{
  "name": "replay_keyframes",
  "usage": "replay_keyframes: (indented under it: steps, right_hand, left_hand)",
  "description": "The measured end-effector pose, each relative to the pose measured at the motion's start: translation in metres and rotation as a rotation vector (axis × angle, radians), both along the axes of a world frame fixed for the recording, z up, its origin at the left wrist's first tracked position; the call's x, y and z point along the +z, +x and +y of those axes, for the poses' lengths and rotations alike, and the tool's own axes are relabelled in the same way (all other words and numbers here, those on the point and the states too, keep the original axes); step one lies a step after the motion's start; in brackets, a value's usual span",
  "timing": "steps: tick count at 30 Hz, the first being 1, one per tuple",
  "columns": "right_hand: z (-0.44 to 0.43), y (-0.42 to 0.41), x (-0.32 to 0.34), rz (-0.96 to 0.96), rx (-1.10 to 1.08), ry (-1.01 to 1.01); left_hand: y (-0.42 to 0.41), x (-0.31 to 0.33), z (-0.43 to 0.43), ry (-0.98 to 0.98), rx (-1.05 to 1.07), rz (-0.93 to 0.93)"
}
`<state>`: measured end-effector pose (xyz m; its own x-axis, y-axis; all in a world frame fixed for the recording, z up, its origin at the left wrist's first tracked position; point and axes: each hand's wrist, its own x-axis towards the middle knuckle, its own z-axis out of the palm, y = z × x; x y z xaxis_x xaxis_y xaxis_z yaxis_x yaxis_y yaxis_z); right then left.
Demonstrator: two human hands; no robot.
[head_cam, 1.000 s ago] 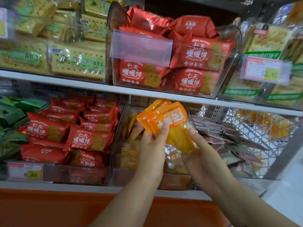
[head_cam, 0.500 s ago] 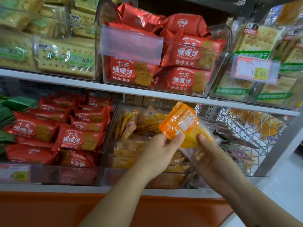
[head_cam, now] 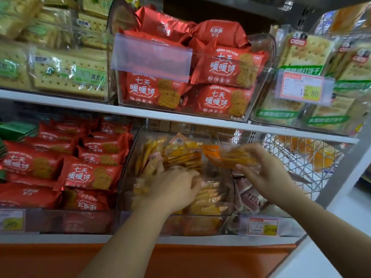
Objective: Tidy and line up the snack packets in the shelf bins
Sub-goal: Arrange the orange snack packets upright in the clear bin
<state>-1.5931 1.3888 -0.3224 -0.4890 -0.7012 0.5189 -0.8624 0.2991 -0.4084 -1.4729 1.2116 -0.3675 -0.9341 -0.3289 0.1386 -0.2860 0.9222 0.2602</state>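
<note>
My right hand [head_cam: 267,175] grips a small stack of orange snack packets [head_cam: 226,157], held flat above the right side of a clear bin [head_cam: 176,223] on the lower shelf. That bin holds several more orange and yellow packets [head_cam: 176,155], some standing on edge at the back. My left hand [head_cam: 174,189] reaches down into the bin's middle among the packets, back of the hand up. It is blurred, and its fingertips are hidden, so its hold cannot be told.
A bin of red biscuit packets [head_cam: 88,173] sits to the left, brownish packets [head_cam: 249,197] lie to the right, and a wire basket [head_cam: 297,157] stands beyond. The upper shelf [head_cam: 180,115] carries red packets [head_cam: 220,81] and cracker packs [head_cam: 68,71].
My left hand let go of the orange packets and dropped into the bin. My right hand carried the packets lower and to the right, turning them flat.
</note>
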Motion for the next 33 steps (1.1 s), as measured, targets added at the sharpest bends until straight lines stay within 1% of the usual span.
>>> replay_keyframes:
  steps: [6, 10, 14, 17, 20, 21, 23, 25, 27, 29, 31, 33]
  right_hand:
    - [-0.024, -0.016, 0.021, 0.116, 0.171, 0.479]
    - [-0.047, -0.012, 0.036, 0.146, 0.265, 0.757]
    - [-0.079, -0.02, 0.041, 0.061, 0.334, 0.932]
    - [-0.096, -0.028, 0.018, -0.03, 0.365, 1.057]
    - [-0.098, -0.036, 0.008, -0.144, 0.384, 1.132]
    - [-0.096, -0.036, 0.007, -0.149, 0.396, 1.133]
    - [-0.088, -0.035, -0.001, -0.136, 0.378, 1.067]
    - [-0.075, -0.029, -0.017, -0.118, 0.316, 0.908]
    - [-0.065, -0.025, -0.028, -0.139, 0.273, 0.753]
    - [-0.063, -0.027, -0.032, -0.198, 0.255, 0.682]
    - [-0.065, -0.032, -0.033, -0.215, 0.244, 0.647]
    - [-0.063, -0.035, -0.034, -0.218, 0.232, 0.621]
  left_hand:
    - [0.018, -0.002, 0.004, 0.009, -0.096, -0.05]
    - [0.029, -0.006, 0.004, 0.013, -0.127, -0.051]
    - [0.037, -0.007, 0.002, 0.02, -0.129, -0.086]
    - [0.039, -0.009, 0.001, 0.003, -0.117, -0.098]
    - [0.039, -0.006, 0.001, -0.033, -0.098, -0.097]
    - [0.04, -0.004, 0.001, -0.023, -0.099, -0.11]
    - [0.041, 0.001, -0.002, 0.04, -0.12, -0.089]
    - [0.043, 0.008, -0.01, 0.214, -0.131, 0.004]
    - [0.038, 0.017, -0.021, 0.409, -0.079, 0.113]
    - [0.021, 0.023, -0.033, 0.461, 0.02, 0.163]
    - [-0.007, 0.028, -0.043, 0.459, 0.085, 0.094]
    - [-0.039, 0.028, -0.051, 0.459, 0.086, -0.113]
